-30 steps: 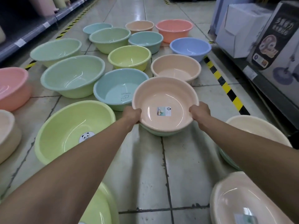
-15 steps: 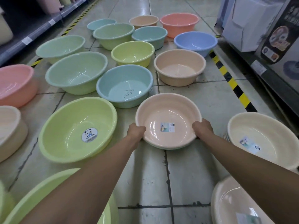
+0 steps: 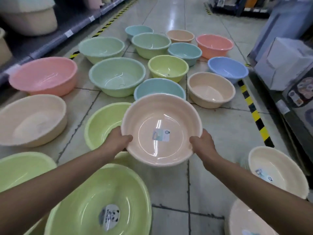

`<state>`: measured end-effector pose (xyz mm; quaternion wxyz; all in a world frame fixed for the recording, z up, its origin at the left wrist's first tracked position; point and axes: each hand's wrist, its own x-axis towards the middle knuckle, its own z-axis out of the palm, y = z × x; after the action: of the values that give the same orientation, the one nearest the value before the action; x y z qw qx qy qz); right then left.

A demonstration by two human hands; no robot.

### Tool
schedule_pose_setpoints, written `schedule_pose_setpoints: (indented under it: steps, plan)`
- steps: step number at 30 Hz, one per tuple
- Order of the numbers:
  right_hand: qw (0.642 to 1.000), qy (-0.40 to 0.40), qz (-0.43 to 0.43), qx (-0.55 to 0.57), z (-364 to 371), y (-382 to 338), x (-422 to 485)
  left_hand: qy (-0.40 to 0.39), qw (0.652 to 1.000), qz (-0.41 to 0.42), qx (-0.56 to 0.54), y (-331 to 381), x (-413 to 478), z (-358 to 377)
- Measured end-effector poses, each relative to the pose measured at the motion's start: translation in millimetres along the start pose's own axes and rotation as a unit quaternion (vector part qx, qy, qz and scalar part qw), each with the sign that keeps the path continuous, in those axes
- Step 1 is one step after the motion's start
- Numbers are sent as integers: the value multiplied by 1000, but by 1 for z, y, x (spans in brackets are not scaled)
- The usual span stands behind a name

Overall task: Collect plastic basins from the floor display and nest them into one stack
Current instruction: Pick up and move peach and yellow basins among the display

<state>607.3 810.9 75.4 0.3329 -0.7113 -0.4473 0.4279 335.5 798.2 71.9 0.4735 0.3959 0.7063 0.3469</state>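
Note:
I hold a peach basin [image 3: 160,119] with a small label inside, lifted above the tiled floor in the middle of the view. My left hand [image 3: 118,139] grips its left rim and my right hand [image 3: 203,144] grips its right rim. Under its left side sits a light green basin [image 3: 101,124], partly hidden by the held one. A blue basin [image 3: 157,87] lies just beyond it. A cream basin [image 3: 277,170] sits at the right, and a green basin with a panda sticker [image 3: 101,200] lies close at the bottom left.
Several more basins in pink [image 3: 44,75], green [image 3: 116,77], beige [image 3: 210,89] and blue [image 3: 227,68] cover the floor ahead. Shelving [image 3: 42,48] runs along the left. Boxes [image 3: 286,63] and a yellow-black floor strip [image 3: 254,116] line the right.
The peach basin has risen off the floor and come toward me in both hands. It now overlaps the green and blue basins. The view has shifted back and left.

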Motion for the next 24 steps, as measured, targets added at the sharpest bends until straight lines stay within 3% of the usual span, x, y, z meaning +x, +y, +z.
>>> schedule_pose_setpoints:
  steps: [7, 13, 19, 24]
  plan:
    - [986, -148, -60, -49, 132, -63, -83, 132, 987, -60, -68, -64, -98, -161]
    - [943, -308, -91, -88, 242, -77, -188, 283, 940, -144, -123, -141, -223, -257]
    - [884, -437, -98, -133, 291, -43, -280, 366, 891, -205, -172, -219, -346, -269]
    - [839, -495, -96, -203, 297, -6, -316, 401, 861, -247, -192, -264, -405, -242]
